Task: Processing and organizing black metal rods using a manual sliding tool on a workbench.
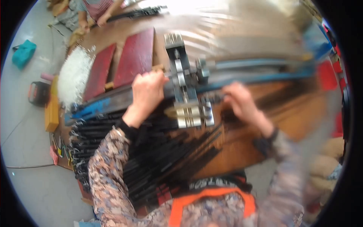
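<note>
A metal clamping fixture point(179, 70) with steel blocks stands in the middle of the workbench. Close against its left side, my left hand point(149, 89) is closed in a fist; what it grips, if anything, is hidden. To the right of the fixture is my right hand point(242, 100), blurred, its fingers curled together beside a small dark part point(213, 98). Whatever those fingers pinch is too smeared to name. A long rail with blue edges point(261, 77) runs behind both hands. Many thin black strips point(151, 159) lie in a pile in front of the fixture.
Two dark red boards point(134, 56) lie at the back left, beside a heap of small white pieces point(75, 73). A yellow box point(51, 108) is at the bench's left edge. Across the bench, another person's hands point(102, 19) are near black parts point(145, 12). Red containers point(327, 75) stand at right.
</note>
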A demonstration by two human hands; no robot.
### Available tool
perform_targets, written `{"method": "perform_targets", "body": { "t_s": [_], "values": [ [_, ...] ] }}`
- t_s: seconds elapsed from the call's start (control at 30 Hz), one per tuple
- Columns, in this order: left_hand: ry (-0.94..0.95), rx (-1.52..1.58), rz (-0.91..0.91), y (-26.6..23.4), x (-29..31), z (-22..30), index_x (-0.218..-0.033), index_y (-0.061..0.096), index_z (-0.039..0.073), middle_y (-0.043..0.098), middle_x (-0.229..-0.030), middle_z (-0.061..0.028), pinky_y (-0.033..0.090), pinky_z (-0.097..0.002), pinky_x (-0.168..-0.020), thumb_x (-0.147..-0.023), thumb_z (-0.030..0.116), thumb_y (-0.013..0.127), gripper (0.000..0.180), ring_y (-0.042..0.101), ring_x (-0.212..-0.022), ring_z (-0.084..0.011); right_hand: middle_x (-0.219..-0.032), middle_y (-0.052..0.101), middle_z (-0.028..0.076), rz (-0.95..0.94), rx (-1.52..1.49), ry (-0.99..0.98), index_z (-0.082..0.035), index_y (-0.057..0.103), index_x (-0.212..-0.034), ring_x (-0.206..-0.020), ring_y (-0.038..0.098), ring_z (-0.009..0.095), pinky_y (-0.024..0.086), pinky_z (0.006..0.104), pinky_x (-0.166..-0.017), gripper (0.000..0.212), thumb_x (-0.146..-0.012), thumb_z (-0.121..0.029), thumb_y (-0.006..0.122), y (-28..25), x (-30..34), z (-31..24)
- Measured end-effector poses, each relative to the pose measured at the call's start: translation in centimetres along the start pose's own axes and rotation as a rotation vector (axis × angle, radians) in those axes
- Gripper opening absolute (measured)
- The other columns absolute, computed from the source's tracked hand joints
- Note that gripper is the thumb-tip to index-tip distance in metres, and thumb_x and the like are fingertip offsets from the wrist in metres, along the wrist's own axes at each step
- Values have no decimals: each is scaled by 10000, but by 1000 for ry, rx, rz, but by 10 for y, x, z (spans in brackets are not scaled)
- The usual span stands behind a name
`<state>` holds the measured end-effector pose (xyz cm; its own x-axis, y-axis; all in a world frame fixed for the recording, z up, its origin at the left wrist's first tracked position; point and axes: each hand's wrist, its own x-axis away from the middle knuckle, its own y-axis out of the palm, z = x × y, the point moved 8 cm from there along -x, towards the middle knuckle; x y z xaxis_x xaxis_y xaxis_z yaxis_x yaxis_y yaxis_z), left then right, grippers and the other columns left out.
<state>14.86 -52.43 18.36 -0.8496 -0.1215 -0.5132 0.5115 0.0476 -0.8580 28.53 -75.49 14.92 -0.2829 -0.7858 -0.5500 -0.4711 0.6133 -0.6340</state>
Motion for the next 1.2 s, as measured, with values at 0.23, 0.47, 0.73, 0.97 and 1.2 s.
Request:
{"method": "perform_targets", "body": {
  "t_s": [0.23,0.47,0.73,0.97,1.2],
  "values": [
    [272,-200,100,-20,0,-28,-933,567,130,572,-789,-34,472,-373,-690,-927,200,646,106,603,-741,-229,-917,633,103,-507,440,-16,-93,640,-959,-912,591,305,453,464,-827,391,-688,-285,847,16,73,-45],
    [-126,-577,-118,-47,83,89,-932,639,154,608,-921,-102,358,-477,-753,-848,245,648,125,525,-865,-298,-935,585,123,-453,219,49,-63,637,-1078,-909,606,314,507,443,-737,353,-733,12,644,27,129,-54],
    [-584,3,-181,-13,174,190,-895,652,167,539,-955,-42,355,-424,-855,-825,278,679,134,491,-1004,-246,-838,655,163,-244,100,-21,-24,703,-1079,-744,629,348,499,428,-673,160,-948,-45,613,17,76,-96],
    [-639,60,-161,-4,182,194,-951,626,130,538,-966,-65,426,-405,-803,-872,276,663,170,535,-959,-257,-715,595,12,-373,-151,520,10,725,-1101,-673,539,80,433,253,-630,292,-1022,-242,601,29,94,-32],
    [-579,337,-241,-12,176,204,-1010,621,96,601,-969,-106,562,-419,-708,-873,191,652,169,658,-907,-282,-857,669,86,-440,-157,287,48,700,-1127,-797,613,179,461,313,-744,260,-979,-132,584,12,86,-63]
  ]
}}
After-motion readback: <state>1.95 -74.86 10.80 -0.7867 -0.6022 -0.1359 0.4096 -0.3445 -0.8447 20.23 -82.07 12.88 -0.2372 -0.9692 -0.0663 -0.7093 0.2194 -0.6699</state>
